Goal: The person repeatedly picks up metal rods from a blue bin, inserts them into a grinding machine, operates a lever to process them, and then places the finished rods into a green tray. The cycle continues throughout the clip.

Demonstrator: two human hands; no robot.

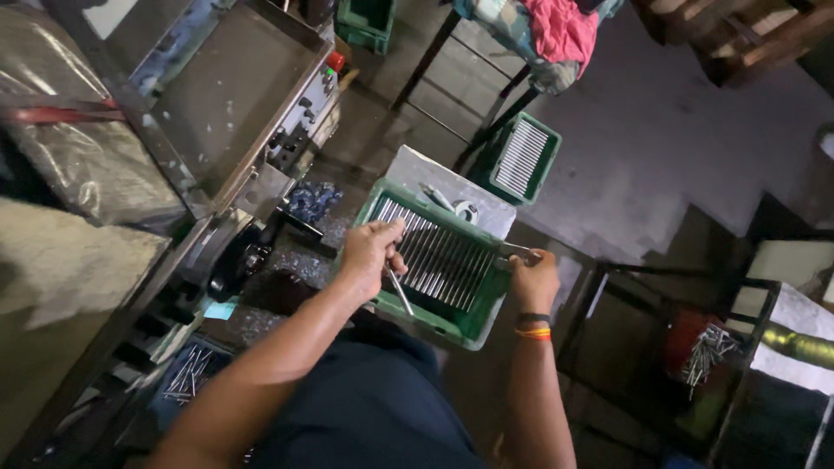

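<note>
Head view, looking steeply down. Two hands over one green plastic crate (473,323) at frame centre. The crate is rectangular with a moulded rim and holds a single layer of thin steel rods (439,252) laid side by side; roughly twenty, exact count not readable. The rods are straight, round and bright, with a dull sheen.

Left hand (371,250), centre-left: fingers curled shut around one steel rod (400,293), which sticks down and to the right out of the fist, over the layer in the crate.

Right hand (533,278), centre-right, at the crate's right rim: fingers closed on the end of a slim metal piece (511,249) that points toward upper left. Whether it is another rod or a tool, cannot tell. One striped band and one dark band on that wrist.

A second green crate (521,158) sits at upper centre on the grey concrete floor, also with a row of pale rods; count not readable. A pale flat board (417,169) lies just behind the first crate, with a small round object on it.

Left of frame: a grey metal machine (234,95) with a sloped sheet-metal tray, a button panel and one red knob. Lower left: a blue bin of loose rods (187,375), jumbled. Lower right: another loose bundle of metal pieces (705,352), tangled. Top centre: pink cloth (560,30) on a dark frame.
</note>
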